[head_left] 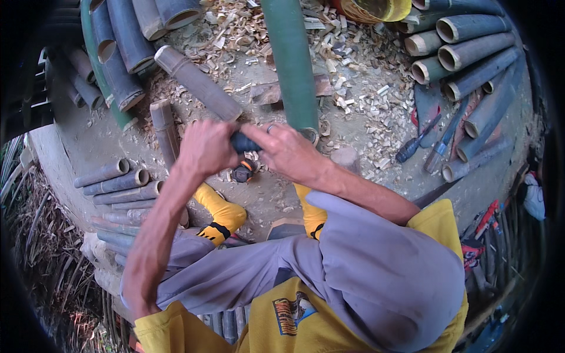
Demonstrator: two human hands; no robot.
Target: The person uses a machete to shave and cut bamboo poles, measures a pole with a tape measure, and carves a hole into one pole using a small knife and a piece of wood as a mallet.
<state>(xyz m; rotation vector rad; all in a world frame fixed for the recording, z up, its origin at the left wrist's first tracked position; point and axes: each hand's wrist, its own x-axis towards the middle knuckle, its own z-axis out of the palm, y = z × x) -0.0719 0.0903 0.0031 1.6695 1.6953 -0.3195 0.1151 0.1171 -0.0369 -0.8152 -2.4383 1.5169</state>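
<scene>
Together, the person's left hand (206, 148) and right hand (289, 152) close on a blurred dark cylinder (243, 142) between them, beyond the knees, seemingly steadying it from both sides. Ahead, a green pole (289, 59) crosses a wooden block (265, 93), which probably props it up.

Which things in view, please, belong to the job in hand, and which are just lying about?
Seemingly in use:
dark piece between left hand and right hand

Apparently just lying about:
bamboo tubes at right
shavings
yellow container
hand tools
</scene>
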